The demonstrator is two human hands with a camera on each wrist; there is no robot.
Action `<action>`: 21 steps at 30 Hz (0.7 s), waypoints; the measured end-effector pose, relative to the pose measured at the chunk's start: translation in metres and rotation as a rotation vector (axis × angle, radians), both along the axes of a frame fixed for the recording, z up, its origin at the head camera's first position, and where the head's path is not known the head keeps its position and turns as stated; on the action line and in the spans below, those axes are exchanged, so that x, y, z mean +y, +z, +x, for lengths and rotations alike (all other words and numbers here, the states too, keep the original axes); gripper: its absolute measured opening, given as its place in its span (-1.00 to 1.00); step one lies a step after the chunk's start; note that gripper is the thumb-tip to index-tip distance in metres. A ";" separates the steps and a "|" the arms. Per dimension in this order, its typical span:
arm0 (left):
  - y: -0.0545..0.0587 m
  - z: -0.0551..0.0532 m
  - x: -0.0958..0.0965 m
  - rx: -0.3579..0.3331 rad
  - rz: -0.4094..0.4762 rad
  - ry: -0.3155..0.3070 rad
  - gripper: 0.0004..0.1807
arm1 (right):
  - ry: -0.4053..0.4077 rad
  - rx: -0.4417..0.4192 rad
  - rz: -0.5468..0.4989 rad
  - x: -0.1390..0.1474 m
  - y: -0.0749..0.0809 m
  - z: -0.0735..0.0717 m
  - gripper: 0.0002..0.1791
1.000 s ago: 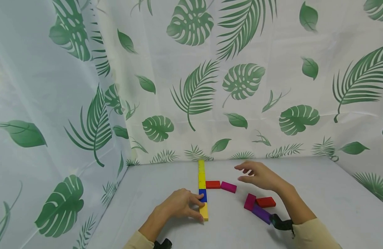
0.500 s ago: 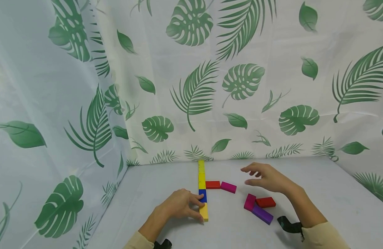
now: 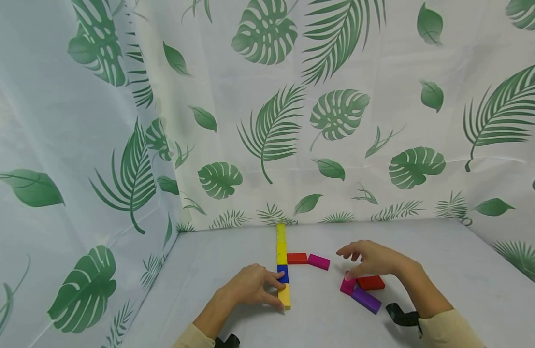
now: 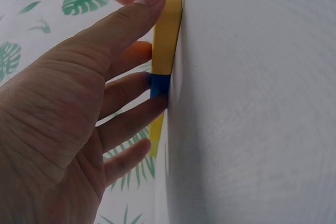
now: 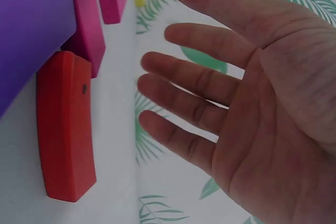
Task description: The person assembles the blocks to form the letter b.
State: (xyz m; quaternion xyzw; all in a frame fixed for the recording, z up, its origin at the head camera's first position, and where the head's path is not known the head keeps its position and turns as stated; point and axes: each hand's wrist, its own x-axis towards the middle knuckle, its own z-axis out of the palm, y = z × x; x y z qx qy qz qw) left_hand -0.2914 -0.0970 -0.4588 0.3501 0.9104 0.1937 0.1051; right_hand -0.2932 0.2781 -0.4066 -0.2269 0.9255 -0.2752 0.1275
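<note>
My left hand [image 3: 255, 286] rests against the near part of a straight row of blocks. Its thumb touches the nearest yellow block [image 4: 167, 30], and its fingers lie along the side at the blue block [image 3: 284, 273]. Farther yellow blocks [image 3: 281, 251] continue the row to the back. My right hand [image 3: 376, 257] hovers over the right-hand group with spread fingers, holding nothing. Below its thumb is a magenta block [image 3: 347, 286], partly covered in the head view. A red block [image 5: 68, 129] and a purple block [image 3: 366, 300] lie against it.
Another red block [image 3: 297, 258] touches the right side of the row, with a tilted magenta block [image 3: 319, 262] at its end. The white table [image 3: 458, 270] ends at a leaf-patterned curtain [image 3: 371, 193] behind and at the left.
My right hand has first drawn a little to the right, then come down toward the magenta block of the right-hand group. My left hand and the blocks have stayed in place.
</note>
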 end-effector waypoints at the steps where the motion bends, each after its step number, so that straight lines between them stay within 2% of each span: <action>1: 0.000 0.000 0.000 -0.001 0.000 0.002 -0.34 | -0.003 -0.005 0.010 0.000 -0.001 0.000 -0.34; 11: 0.001 0.000 0.000 -0.009 -0.004 0.007 -0.34 | -0.064 -0.093 0.082 -0.005 -0.006 0.003 -0.35; 21: 0.001 0.001 0.000 -0.017 0.000 0.006 -0.34 | -0.072 -0.098 0.137 -0.015 -0.010 0.002 -0.41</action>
